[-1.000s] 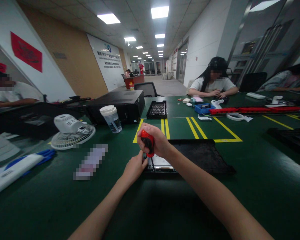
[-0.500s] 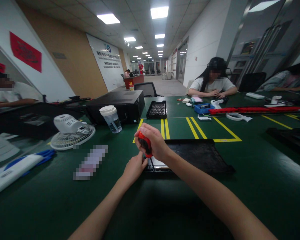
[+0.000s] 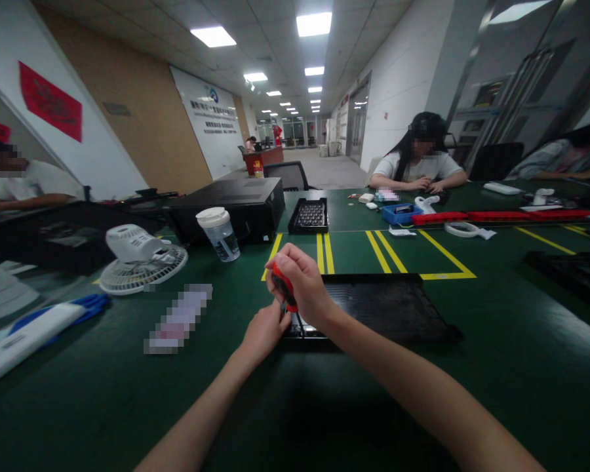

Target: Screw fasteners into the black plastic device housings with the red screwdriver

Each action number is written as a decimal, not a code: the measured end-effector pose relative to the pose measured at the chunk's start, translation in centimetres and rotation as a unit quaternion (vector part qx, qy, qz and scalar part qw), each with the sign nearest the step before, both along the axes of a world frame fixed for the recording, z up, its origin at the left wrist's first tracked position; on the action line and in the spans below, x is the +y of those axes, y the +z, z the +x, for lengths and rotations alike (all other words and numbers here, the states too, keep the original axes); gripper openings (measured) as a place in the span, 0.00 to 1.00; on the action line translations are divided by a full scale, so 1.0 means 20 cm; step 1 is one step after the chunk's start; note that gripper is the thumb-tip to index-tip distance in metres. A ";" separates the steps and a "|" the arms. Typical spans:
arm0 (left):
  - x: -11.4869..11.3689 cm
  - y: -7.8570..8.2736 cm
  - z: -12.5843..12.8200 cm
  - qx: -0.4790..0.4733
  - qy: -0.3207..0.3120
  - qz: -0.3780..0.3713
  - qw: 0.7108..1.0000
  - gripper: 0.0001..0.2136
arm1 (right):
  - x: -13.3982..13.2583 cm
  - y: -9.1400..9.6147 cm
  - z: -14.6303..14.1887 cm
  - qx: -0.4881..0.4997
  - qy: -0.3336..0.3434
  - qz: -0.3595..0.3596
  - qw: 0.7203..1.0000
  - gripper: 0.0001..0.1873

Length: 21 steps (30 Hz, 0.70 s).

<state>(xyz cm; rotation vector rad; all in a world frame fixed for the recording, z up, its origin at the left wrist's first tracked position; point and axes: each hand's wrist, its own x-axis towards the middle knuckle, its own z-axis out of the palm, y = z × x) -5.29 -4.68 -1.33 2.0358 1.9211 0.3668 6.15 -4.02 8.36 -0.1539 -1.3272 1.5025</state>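
Observation:
My right hand [image 3: 302,278] is wrapped round the red-and-black handle of a screwdriver [image 3: 281,283]. Its shaft points down at the left end of a shallow black tray [image 3: 388,305]; the tip is too small to make out. Low at that same end, my left hand [image 3: 265,328] grips the tray's edge, with some of its fingers hidden. A shiny silvery part [image 3: 314,321] lies inside the tray beneath my right hand and is partly covered by it.
Beyond the tray lie yellow tape lines [image 3: 324,254] and a black box of small round parts [image 3: 309,216]. Leftward stand a lidded cup [image 3: 219,235], a white fan [image 3: 142,262] and a black computer case [image 3: 231,203]. A blue tray [image 3: 400,213] and a co-worker [image 3: 417,157] are across the table.
My right hand has turned slightly round the screwdriver handle and its forearm has shifted a little. My left hand and the tray stay in place.

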 end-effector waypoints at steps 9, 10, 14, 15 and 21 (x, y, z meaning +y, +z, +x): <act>0.00 0.02 0.00 0.014 0.001 -0.022 1.000 0.13 | -0.03 0.01 -0.02 -0.005 -0.058 -0.009 0.998 0.09; 0.00 0.02 0.00 0.017 0.001 -0.023 1.000 0.13 | -0.03 0.01 -0.02 -0.005 -0.064 -0.011 0.998 0.09; 0.00 0.02 0.00 0.025 0.006 -0.027 0.999 0.14 | -0.04 0.01 -0.03 -0.004 -0.088 -0.020 0.996 0.10; 0.00 0.03 0.00 0.025 0.006 -0.027 0.999 0.14 | -0.04 0.01 -0.03 -0.005 -0.095 -0.023 0.995 0.10; 0.00 0.03 0.01 0.022 0.006 -0.035 0.999 0.16 | -0.05 0.01 -0.05 -0.002 -0.144 -0.032 0.989 0.11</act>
